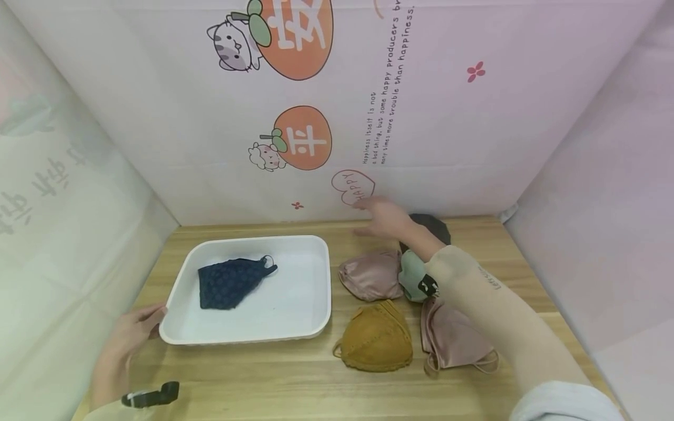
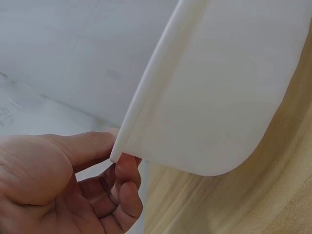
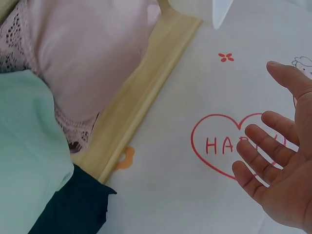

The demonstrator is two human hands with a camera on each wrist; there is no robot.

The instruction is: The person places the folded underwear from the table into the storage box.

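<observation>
At the left front corner of a white tray (image 1: 295,298), my left hand (image 1: 129,333) pinches the rim between thumb and fingers. Inside the tray lies a navy patterned garment with thin loops, a folded bra (image 1: 231,285). My right hand (image 1: 387,217) holds nothing; its fingers are spread toward the back wall, also seen in the right wrist view. Below that arm lie a pale pink bra (image 1: 371,276) with lace edging, a mint green one (image 1: 412,275) and, farther back, a dark one (image 1: 434,227), partly hidden by the wrist.
Nearer the front, a mustard folded bra (image 1: 376,339) lies beside another pink one (image 1: 458,339) with straps showing, partly under the right forearm. All stand on a wood-grain table (image 1: 253,380). White printed cloth walls (image 1: 447,134) enclose the back and both sides.
</observation>
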